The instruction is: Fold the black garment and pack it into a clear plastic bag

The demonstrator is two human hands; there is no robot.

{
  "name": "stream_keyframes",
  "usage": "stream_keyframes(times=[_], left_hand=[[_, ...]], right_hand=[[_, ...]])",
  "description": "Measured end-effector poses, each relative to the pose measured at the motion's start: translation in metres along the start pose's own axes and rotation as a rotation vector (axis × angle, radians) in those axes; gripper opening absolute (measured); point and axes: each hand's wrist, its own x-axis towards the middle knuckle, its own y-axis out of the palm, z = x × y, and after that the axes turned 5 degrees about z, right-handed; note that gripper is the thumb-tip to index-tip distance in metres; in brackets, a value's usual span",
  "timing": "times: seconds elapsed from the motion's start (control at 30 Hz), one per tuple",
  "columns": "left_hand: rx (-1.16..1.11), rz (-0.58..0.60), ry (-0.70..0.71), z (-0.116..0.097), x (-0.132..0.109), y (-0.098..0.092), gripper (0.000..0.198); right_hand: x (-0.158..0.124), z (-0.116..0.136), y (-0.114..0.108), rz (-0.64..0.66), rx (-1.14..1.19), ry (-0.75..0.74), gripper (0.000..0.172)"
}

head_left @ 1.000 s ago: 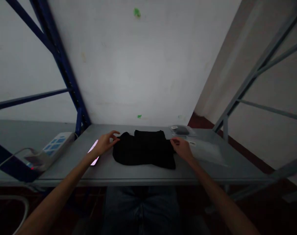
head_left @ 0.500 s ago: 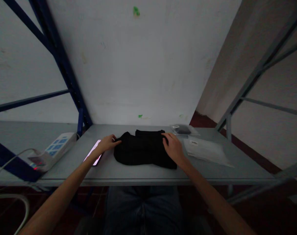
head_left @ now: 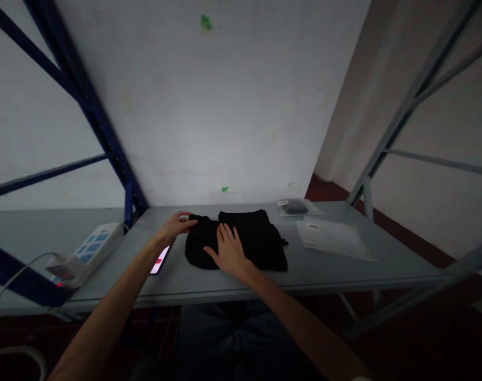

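Note:
A folded black garment (head_left: 257,241) lies on the grey metal shelf (head_left: 304,278) in front of me. My right hand (head_left: 227,248) rests flat on the garment's left half, fingers stretched out and slightly apart. My left hand (head_left: 175,226) is at the garment's upper left corner, its fingers curled and pinching the cloth edge there. A phone with a lit pinkish screen (head_left: 159,261) lies just left of the garment, partly under my left wrist.
A white power strip (head_left: 88,248) with a cable sits at the left. Two clear plastic bags lie to the right: a flat one (head_left: 332,239) and a smaller one with dark contents (head_left: 298,207). Blue and grey rack posts frame both sides.
My right hand has slid from the garment's right side across to its left half and now lies flat. My left hand stays at the upper left corner. The view shifted slightly.

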Motion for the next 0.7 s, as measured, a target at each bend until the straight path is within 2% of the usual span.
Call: stream_keyframes(times=[0.1,0.2,0.37,0.47,0.6,0.7], left_hand=[[-0.113,0.009,-0.018,-0.013,0.001,0.014,0.065],[-0.142,-0.008,0.006,-0.026,0.006,0.034,0.062],[-0.093,-0.041,0.06,-0.037,0.018,0.079,0.052],[-0.116,-0.014,0.124,-0.032,0.021,0.117,0.049],[-0.233,0.001,0.107,-0.012,0.016,0.168,0.051],[-0.305,-0.019,0.093,0.001,0.008,0.189,0.044]], right_hand=[[-0.001,0.004,0.002,-0.005,0.02,0.02,0.095],[-0.005,0.006,0.001,-0.023,0.033,0.026,0.098],[-0.027,-0.003,-0.01,-0.034,0.018,0.095,0.095],[-0.045,-0.016,-0.022,-0.05,0.003,0.148,0.085],[-0.059,-0.039,-0.041,-0.073,-0.026,0.252,0.07],[-0.06,-0.05,-0.047,-0.09,-0.037,0.287,0.064]])
